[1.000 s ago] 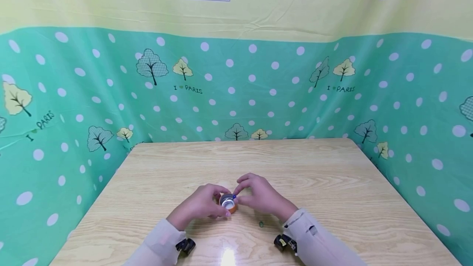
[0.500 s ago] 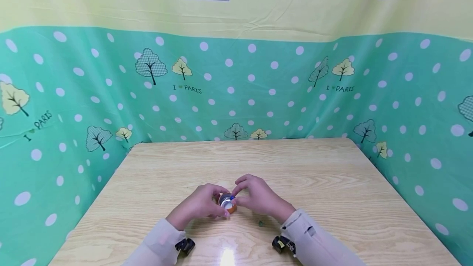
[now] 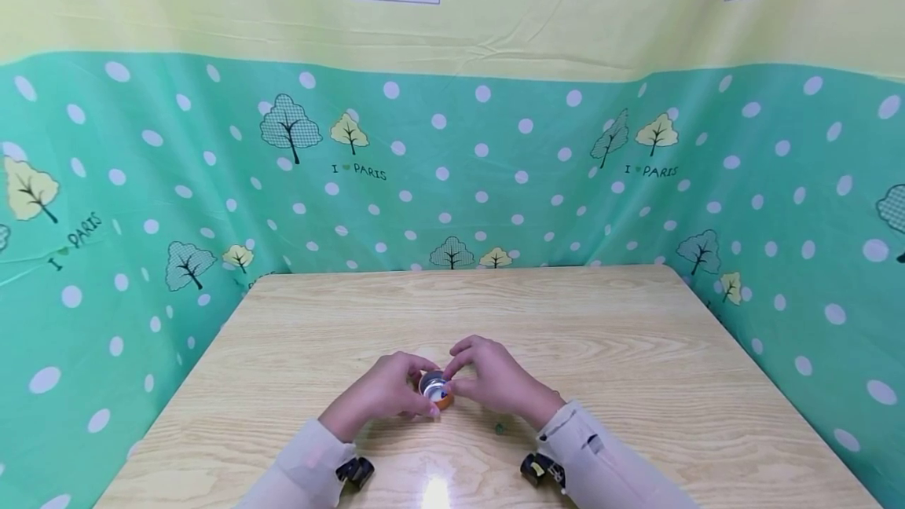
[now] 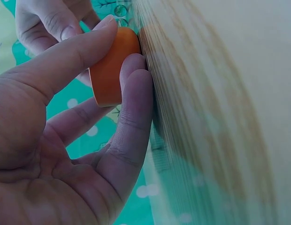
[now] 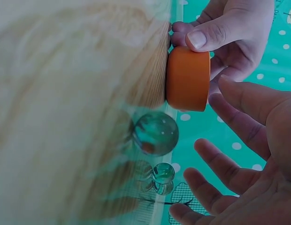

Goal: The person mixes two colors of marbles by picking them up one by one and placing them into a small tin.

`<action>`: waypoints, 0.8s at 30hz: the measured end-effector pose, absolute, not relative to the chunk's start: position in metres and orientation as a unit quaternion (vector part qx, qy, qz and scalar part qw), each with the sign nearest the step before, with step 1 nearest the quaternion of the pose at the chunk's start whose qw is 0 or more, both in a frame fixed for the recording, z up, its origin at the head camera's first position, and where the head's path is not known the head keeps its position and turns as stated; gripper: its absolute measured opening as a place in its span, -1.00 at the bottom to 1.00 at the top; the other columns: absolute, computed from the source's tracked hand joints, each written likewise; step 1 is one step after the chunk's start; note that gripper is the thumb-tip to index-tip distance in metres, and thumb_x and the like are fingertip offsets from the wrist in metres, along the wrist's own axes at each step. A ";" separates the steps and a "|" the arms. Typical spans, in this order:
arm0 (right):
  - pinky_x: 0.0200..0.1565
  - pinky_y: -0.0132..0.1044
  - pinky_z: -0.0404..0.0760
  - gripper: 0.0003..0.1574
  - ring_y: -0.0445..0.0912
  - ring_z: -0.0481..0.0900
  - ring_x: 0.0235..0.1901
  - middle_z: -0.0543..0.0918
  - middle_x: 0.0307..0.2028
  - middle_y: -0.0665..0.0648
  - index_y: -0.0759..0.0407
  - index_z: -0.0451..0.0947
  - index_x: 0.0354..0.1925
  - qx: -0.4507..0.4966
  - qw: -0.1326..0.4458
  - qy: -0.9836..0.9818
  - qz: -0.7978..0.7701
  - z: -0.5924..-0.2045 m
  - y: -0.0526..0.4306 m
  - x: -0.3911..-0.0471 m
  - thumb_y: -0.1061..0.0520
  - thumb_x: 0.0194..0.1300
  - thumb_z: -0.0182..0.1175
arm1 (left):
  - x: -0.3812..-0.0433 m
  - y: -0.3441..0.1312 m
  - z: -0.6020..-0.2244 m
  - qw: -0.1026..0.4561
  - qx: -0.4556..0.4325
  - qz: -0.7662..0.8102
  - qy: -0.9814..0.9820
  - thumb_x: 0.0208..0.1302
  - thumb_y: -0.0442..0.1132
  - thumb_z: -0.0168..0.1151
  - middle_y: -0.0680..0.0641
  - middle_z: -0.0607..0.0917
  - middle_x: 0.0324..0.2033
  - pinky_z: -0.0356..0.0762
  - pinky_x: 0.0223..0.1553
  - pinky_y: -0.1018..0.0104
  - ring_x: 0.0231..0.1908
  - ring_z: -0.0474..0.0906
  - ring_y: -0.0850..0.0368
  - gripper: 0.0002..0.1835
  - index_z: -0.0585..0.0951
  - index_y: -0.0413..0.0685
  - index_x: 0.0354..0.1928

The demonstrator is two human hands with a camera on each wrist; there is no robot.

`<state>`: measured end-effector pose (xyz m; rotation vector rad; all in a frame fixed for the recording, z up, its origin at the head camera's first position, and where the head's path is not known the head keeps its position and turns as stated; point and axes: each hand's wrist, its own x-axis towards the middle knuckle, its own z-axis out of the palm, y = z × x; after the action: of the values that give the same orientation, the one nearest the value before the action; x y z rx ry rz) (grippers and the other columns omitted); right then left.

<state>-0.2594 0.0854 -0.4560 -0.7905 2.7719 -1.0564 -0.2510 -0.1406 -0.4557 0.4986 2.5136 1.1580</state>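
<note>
A small round cup [image 3: 443, 404], orange outside and silvery inside, stands on the table. My left hand [image 3: 391, 386] grips it by the side; in the left wrist view the thumb lies at the rim and fingers curl against the orange wall [image 4: 110, 70]. A small blue marble [image 3: 444, 394] shows inside the cup. Over the right side of the rim hovers my right hand [image 3: 492, 380], its thumb and forefinger bent toward the opening. The right wrist view shows these fingers apart, with nothing visible between them.
On the wooden table [image 3: 566, 320], near the right wrist, lies a greenish glass marble [image 3: 500, 429]. The right wrist view has a large clear-green marble [image 5: 156, 133] and a smaller green one [image 5: 164, 173] beside the cup. A dotted curtain [image 3: 481, 171] surrounds the table.
The blue marble went from between my right thumb and forefinger, over the rim, down into the cup. The right hand shifted slightly left and let it go. My left hand kept still.
</note>
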 end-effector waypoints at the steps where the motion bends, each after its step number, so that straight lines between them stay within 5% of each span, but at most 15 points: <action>1: 0.33 0.14 0.47 -0.92 0.07 0.56 0.23 0.64 0.19 0.12 -0.12 0.82 -0.27 -0.258 0.034 0.903 -0.343 -0.456 0.086 -0.259 0.03 0.21 0.50 | -0.251 -0.141 -0.456 0.164 0.174 0.405 0.882 -0.05 -0.15 0.71 -0.06 0.67 -0.32 0.63 -0.50 0.23 -0.49 0.61 0.12 -0.36 0.72 0.08 0.16; 24: 0.36 0.15 0.45 -0.90 0.08 0.55 0.26 0.63 0.20 0.07 -0.16 0.82 -0.26 -0.240 0.036 0.905 -0.350 -0.451 0.090 -0.258 -0.04 0.22 0.52 | -0.250 -0.139 -0.455 0.172 0.162 0.409 0.882 -0.05 -0.17 0.71 -0.13 0.67 -0.26 0.64 -0.48 0.20 -0.44 0.60 0.08 -0.38 0.73 0.10 0.14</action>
<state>-0.2583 0.0900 -0.4506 -0.7369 2.7791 -1.0750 -0.2498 -0.1393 -0.4554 0.4586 2.5027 1.1606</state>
